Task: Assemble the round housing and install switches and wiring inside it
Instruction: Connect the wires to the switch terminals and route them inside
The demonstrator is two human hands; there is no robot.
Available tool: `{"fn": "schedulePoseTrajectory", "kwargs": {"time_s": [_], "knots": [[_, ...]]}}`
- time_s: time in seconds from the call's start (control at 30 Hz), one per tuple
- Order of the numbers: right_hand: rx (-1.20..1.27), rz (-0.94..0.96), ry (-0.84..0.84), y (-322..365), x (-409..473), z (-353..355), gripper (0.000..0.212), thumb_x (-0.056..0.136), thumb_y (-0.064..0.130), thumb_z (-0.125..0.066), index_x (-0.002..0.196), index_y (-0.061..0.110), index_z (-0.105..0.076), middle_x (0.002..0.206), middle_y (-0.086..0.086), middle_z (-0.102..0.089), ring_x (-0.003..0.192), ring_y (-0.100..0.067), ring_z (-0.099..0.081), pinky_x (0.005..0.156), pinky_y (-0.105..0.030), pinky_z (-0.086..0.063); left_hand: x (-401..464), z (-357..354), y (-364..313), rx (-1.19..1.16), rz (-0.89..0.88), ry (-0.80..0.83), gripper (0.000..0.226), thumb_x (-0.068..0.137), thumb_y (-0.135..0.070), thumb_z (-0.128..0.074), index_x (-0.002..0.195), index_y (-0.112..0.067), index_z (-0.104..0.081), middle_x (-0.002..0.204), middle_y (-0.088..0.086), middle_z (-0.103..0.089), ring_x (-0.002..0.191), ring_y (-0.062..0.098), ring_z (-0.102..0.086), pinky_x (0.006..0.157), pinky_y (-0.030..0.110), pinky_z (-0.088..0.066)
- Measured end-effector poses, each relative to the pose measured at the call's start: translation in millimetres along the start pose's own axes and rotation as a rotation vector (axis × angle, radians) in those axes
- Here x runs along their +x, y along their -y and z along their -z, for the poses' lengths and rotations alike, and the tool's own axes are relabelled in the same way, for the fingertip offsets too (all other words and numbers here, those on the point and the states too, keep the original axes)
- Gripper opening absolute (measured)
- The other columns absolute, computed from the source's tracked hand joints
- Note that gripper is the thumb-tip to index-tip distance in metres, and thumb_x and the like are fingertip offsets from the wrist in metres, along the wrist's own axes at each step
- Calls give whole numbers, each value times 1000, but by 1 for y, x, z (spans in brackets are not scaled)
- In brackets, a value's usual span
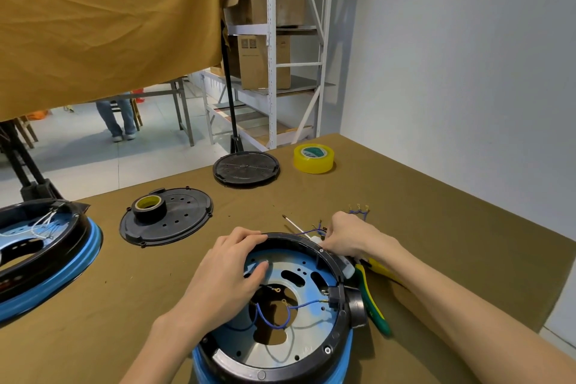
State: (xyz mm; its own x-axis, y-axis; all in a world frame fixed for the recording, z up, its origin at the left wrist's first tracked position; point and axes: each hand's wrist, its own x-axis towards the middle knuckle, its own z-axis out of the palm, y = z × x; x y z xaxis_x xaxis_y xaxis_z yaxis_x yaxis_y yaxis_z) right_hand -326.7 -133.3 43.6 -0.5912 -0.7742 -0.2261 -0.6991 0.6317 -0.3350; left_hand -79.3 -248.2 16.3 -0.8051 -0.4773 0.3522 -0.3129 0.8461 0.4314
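Two housings (274, 305); left hand (230, 271) flat on rim; right hand (349, 235) pinching, perhaps white part (316, 240); two covers (166, 215).

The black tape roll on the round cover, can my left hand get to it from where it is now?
Probably yes. The left hand rests on the housing rim, and the black tape roll sits uncovered on the cover to its left, with only bare table between them.
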Motion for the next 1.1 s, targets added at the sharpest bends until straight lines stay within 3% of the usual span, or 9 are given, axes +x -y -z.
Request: {"fn": "schedulePoseTrajectory", "kwargs": {"time_s": [0.1, 0.3, 0.43, 0.53, 0.63, 0.77, 0.83, 1.0, 1.1], "knots": [[150, 31, 77, -2, -7, 11, 44, 87, 52, -67, 65, 18, -52, 58, -1, -44, 60, -21, -42, 61, -32, -35, 0, -1, 0, 9, -7, -4, 47, 100, -48, -55, 145, -43, -47, 128, -37, -37, 115, -6, -39, 94, 19, -39], [596, 48, 311, -7, -31, 41, 30, 87, 33, -57, 91, 7, -72, 71, -7, -62, 55, -16, -52, 49, -24, -37, 0, 0, 0, 15, -8, 0, 48, 99, -48, -56, 146, -42, -47, 126, -37, -35, 115, -6, -40, 93, 20, -41], [547, 14, 392, -11, -41, 52, 36, 97, 36, -61, 107, 2, -71, 69, -4, -59, 51, -13, -50, 48, -24, -34, 0, -1, 0, 23, 1, 8, 48, 100, -48, -57, 146, -43, -46, 126, -37, -34, 114, -7, -38, 90, 17, -38], [496, 28, 315, -11, -47, 54, 41, 99, 35, -62, 114, -2, -71, 68, -6, -60, 50, -15, -50, 51, -27, -36, 1, -1, 0, 34, 7, 14, 48, 100, -49, -56, 146, -43, -45, 126, -37, -33, 115, -7, -38, 91, 17, -38], [558, 46, 210, -14, -53, 57, 35, 98, 30, -62, 105, -2, -72, 68, -9, -62, 51, -17, -52, 49, -26, -42, 1, -1, 0, 37, 17, 21, 49, 100, -49, -56, 147, -42, -45, 128, -36, -34, 115, -6, -38, 92, 17, -38], [615, 71, 236, -22, -63, 65, 34, 98, 31, -50, 98, 5, -71, 63, -9, -60, 47, -19, -53, 46, -23, -45, 0, 0, -4, 54, 29, 17, 50, 100, -49, -56, 149, -41, -44, 137, -29, -41, 117, -4, -38, 96, 19, -39], [584, 81, 123, -26, -62, 66, 31, 95, 31, -51, 91, 7, -70, 61, -9, -60, 47, -20, -52, 46, -22, -45, -1, 0, -6, 65, 40, 20, 51, 100, -48, -56, 149, -40, -43, 140, -27, -42, 120, -3, -38, 98, 19, -39], [298, 37, 32, -47, -51, 55, 28, 96, 30, -53, 87, 7, -66, 60, -7, -63, 45, -16, -53, 50, -20, -44, -6, 3, -12, 80, 46, 22, 49, 102, -46, -54, 149, -38, -45, 146, -24, -42, 128, 3, -41, 104, 23, -39], [-32, -35, -151, -65, -43, 36, 31, 101, 39, -49, 100, 13, -65, 83, -3, -71, 74, -19, -66, 68, -31, -51, -9, 4, -15, 114, 51, 18, 45, 103, -45, -54, 147, -36, -50, 151, -21, -43, 134, 6, -42, 108, 27, -38]]}}
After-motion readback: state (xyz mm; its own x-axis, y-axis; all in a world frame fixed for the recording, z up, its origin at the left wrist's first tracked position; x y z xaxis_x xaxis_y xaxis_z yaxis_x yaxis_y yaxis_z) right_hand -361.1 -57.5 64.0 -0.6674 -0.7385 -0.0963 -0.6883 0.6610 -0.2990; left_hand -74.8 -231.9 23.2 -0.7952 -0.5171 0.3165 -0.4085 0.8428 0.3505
